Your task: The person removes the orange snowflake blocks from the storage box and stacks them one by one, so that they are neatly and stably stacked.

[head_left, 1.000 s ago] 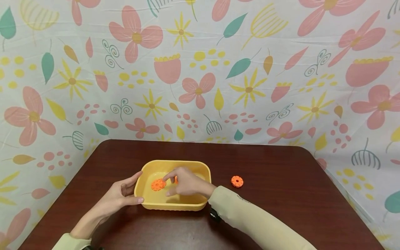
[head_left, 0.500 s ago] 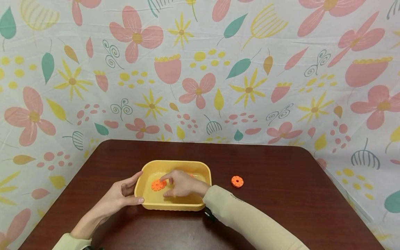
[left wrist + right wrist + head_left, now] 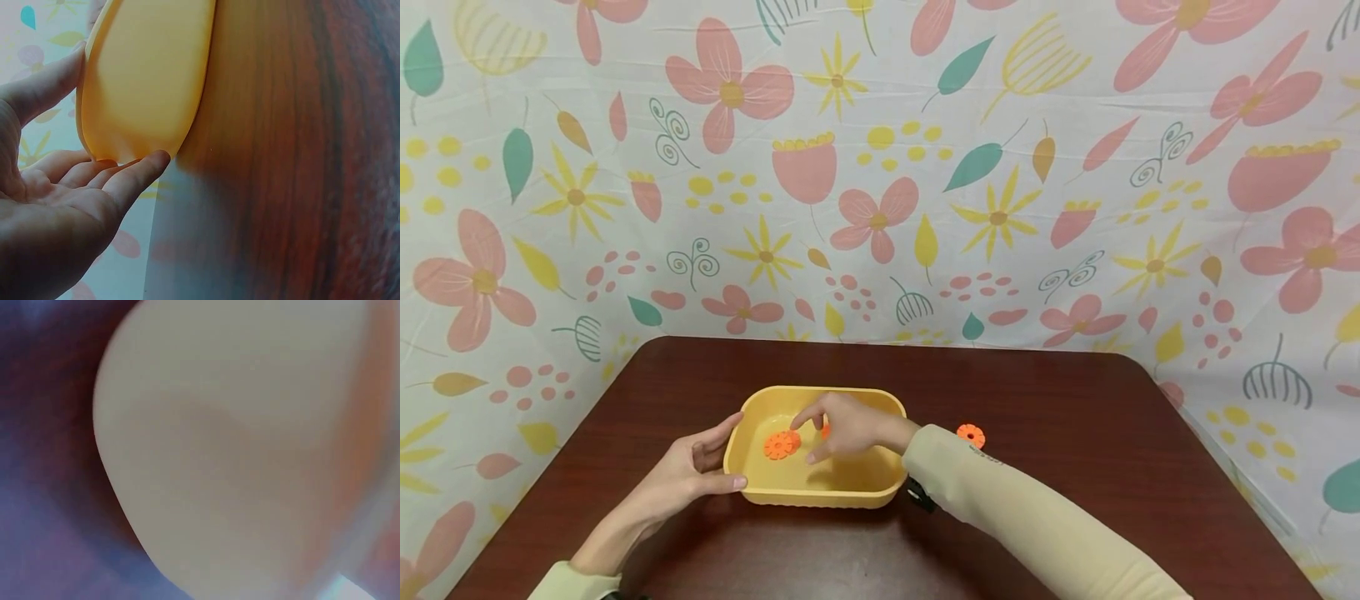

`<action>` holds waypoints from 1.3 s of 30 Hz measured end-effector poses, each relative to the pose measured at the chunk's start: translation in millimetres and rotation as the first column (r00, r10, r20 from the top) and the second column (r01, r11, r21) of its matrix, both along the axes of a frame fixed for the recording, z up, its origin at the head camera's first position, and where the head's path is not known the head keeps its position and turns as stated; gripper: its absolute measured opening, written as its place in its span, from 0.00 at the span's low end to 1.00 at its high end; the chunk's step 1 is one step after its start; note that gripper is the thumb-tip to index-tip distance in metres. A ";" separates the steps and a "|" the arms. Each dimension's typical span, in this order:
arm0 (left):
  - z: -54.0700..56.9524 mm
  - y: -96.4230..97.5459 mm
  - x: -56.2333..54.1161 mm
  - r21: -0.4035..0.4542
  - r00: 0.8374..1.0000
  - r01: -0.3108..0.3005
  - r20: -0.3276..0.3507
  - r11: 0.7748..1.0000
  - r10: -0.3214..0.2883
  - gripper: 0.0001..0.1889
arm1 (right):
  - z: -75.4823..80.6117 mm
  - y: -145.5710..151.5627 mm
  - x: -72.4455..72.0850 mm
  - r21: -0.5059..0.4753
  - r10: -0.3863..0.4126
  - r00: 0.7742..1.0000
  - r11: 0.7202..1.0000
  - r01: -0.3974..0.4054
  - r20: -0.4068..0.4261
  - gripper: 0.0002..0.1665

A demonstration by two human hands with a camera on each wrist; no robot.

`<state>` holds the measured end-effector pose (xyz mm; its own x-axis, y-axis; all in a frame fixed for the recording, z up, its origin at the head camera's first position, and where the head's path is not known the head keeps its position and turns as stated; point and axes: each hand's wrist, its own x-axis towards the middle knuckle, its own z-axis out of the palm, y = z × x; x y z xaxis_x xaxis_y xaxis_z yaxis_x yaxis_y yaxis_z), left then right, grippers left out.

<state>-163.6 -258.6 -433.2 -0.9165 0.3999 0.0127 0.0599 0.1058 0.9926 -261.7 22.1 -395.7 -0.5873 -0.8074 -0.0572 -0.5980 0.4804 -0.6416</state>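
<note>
A yellow plastic bin (image 3: 820, 498) sits on the table. My left hand (image 3: 685, 468) holds its left end, thumb at the near corner and a finger at the far one. In the left wrist view, the left fingertips touch the yellow wall (image 3: 147, 75). My right hand (image 3: 844, 429) reaches over the right rim into the bin, index finger and thumb spread apart. Overlapping orange notched discs (image 3: 781, 445) lie on the bin floor just left of the right fingertips. More orange (image 3: 826, 432) shows between finger and thumb, mostly hidden. The right wrist view is blurred.
On the dark wooden table (image 3: 1060, 400), one more orange notched disc (image 3: 972, 435) lies right of the bin, partly behind the right sleeve (image 3: 1000, 500). A flower-printed cloth (image 3: 880, 167) hangs behind the table.
My right hand moves slightly left over the discs, then back to the right within the bin. The sleeve now partly covers the disc on the table. The left hand stays put.
</note>
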 end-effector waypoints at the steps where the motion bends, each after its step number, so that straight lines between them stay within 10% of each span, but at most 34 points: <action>1: 0.0 -0.2 0.0 0.001 1.000 0.000 0.002 1.000 0.000 0.50 | 2.5 0.5 -1.8 0.000 0.016 1.000 1.000 -0.016 0.000 0.29; 22: 1.8 -0.4 0.2 -0.023 1.000 -0.026 0.003 0.999 0.026 0.50 | 15.4 -24.1 -31.7 0.133 0.177 0.984 0.975 -0.177 0.012 0.26; 39: 1.0 0.8 -0.4 -0.009 1.000 -0.012 0.028 1.000 0.012 0.51 | -6.9 -44.4 -37.8 0.128 0.090 0.988 0.986 -0.106 0.125 0.28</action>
